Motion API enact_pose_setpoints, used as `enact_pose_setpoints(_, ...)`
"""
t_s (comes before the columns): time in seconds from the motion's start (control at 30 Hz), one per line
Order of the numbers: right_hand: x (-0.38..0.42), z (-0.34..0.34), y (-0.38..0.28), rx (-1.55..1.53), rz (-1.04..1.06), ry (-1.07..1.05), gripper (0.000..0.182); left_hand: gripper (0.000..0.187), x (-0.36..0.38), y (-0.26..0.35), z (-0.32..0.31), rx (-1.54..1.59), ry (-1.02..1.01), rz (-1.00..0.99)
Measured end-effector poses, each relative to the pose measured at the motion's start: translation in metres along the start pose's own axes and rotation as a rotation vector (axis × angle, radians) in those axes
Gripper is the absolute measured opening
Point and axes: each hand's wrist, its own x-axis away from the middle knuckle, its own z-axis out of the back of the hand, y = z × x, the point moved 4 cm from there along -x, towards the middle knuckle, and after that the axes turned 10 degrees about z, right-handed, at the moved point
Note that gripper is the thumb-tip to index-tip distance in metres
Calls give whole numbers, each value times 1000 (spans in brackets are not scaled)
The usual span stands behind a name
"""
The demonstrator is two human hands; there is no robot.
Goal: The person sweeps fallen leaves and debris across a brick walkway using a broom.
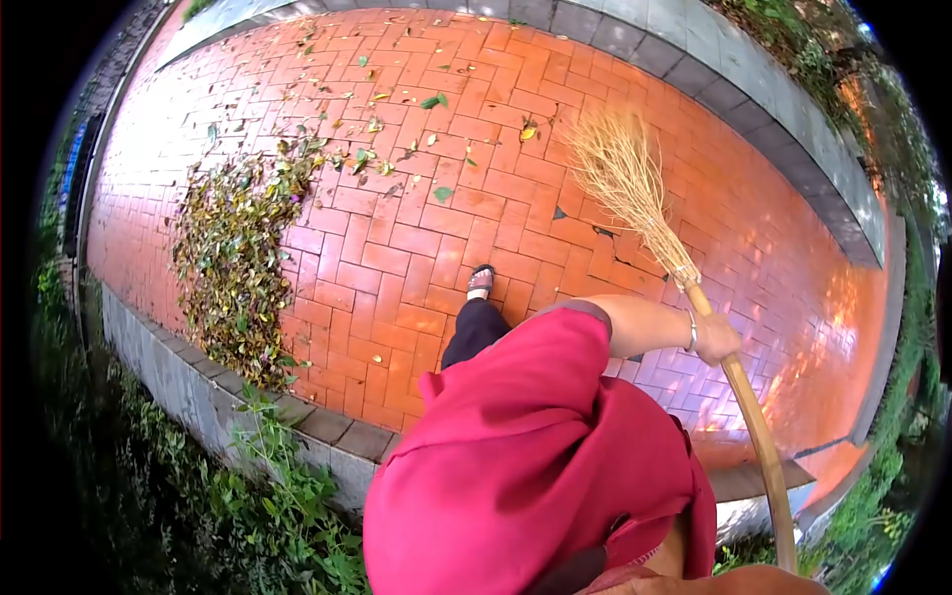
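Note:
A straw broom (635,183) with a long wooden handle slants across the right side, its bristles fanned out over the red brick paving. My left hand (716,339), with a bracelet at the wrist, is closed around the handle below the bound bristles. At the bottom edge, my right hand (759,581) is at the upper end of the handle, partly cut off by the frame. A large heap of dry leaves (238,258) lies on the paving at the left, well apart from the bristles.
Loose leaves (372,124) are scattered over the bricks (416,238). A grey stone kerb (684,69) curves along the far side, and a low wall (188,382) runs at lower left beside green plants (288,486). My sandalled foot (481,282) stands mid-path.

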Motion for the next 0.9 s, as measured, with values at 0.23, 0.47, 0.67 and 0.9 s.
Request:
enact_pose_setpoints(0.23, 21, -92, 124, 194, -396, 434, 13, 21, 161, -76, 12, 159, 329, 249)
enact_pose_setpoints(0.47, 152, -150, 291, -443, -913, -191, 10, 17, 350, -184, 44, -189, -54, 951)
enact_pose_setpoints(0.67, 37, -15, 221, -137, -626, 403, 10, 15, 227, -74, 21, -175, 135, 426)
enact_pose_setpoints(0.9, -65, 40, 184, 130, -291, -39, 19, 25, 148, 7, 3, 97, 106, 209)
